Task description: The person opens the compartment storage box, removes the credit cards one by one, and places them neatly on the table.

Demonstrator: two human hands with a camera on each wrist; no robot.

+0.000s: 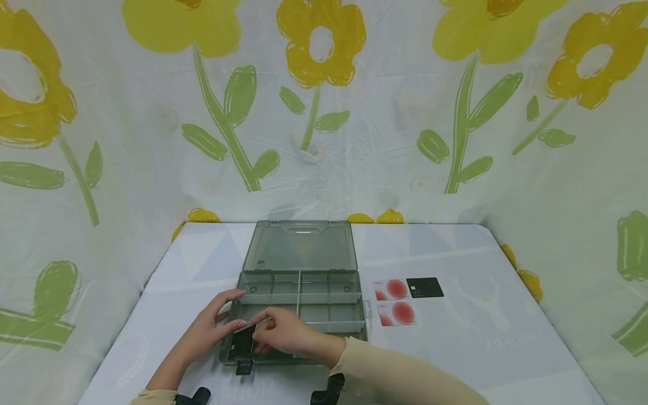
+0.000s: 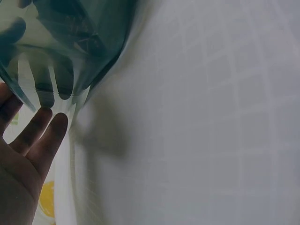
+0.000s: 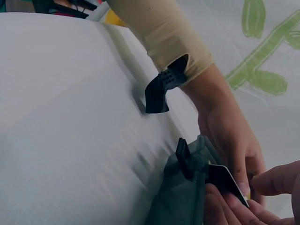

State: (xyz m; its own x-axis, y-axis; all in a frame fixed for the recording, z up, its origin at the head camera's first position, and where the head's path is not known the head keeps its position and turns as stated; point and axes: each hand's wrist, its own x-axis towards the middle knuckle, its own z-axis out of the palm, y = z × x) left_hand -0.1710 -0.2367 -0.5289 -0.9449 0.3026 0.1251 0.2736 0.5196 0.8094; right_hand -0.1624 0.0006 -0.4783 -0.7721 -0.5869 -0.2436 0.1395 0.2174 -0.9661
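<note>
A translucent grey-green compartment box point(image 1: 331, 326) lies on the table with its lid point(image 1: 301, 247) swung back. In its front left compartment a black card point(image 1: 242, 343) stands tilted, its pale edge showing in the right wrist view. My right hand point(image 1: 283, 332) pinches the card's right side between thumb and fingers. My left hand point(image 1: 210, 326) rests along the box's left wall, its thumb reaching over to the card's upper edge. In the left wrist view the fingers point(image 2: 49, 140) look straight and touch the outside of the box point(image 2: 70, 42).
Right of the box lie two red-and-white cards point(image 1: 397, 289) and another black card point(image 1: 425, 287), flat on the pale table point(image 1: 471, 349). A dark latch point(image 1: 244, 368) sticks out from the box's front edge. Behind the table hangs a flowered curtain point(image 1: 385, 140).
</note>
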